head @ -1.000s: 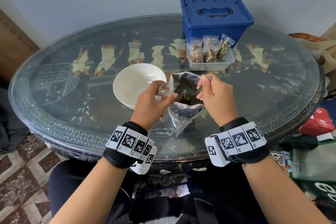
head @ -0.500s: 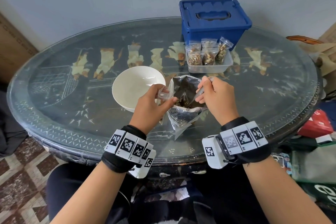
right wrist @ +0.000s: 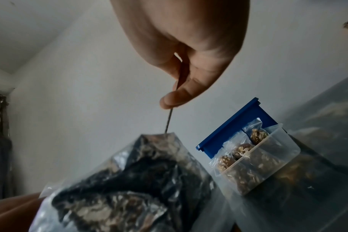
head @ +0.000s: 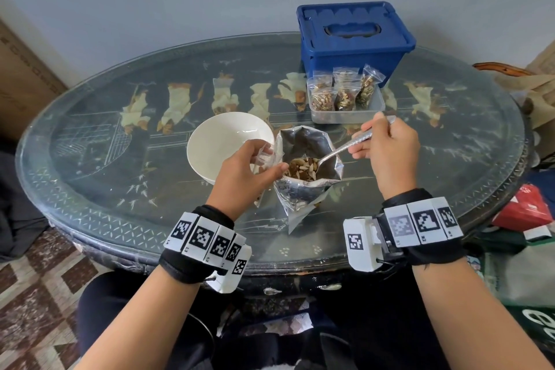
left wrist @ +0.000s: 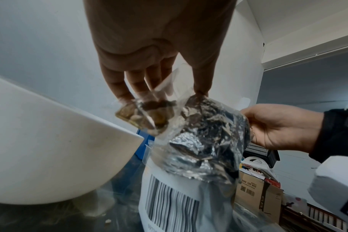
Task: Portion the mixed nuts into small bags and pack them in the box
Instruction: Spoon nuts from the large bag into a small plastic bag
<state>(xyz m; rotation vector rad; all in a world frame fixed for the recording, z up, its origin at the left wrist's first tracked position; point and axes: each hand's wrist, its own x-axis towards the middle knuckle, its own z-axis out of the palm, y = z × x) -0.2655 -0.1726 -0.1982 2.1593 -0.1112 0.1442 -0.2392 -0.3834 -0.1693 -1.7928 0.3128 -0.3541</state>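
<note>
A silver foil pouch (head: 303, 189) of mixed nuts (head: 301, 167) stands open at the table's near middle. My left hand (head: 249, 168) pinches a small clear bag (head: 264, 156) beside the pouch's left edge; in the left wrist view the small bag (left wrist: 149, 114) holds a few nuts. My right hand (head: 387, 144) grips a metal spoon (head: 345, 146) whose bowl is down in the pouch among the nuts. Behind, a clear plastic box (head: 348, 112) holds three filled small bags (head: 342, 93).
A white bowl (head: 222, 144) sits just left of the pouch. A shut blue lidded bin (head: 354, 36) stands behind the clear box. The oval glass-topped table (head: 120, 189) has its edge close to my wrists; clutter lies on the floor at right.
My right hand has lifted and drawn back to the right, so the spoon's handle shows and the nuts inside the pouch are in sight. The left hand stays with the small bag.
</note>
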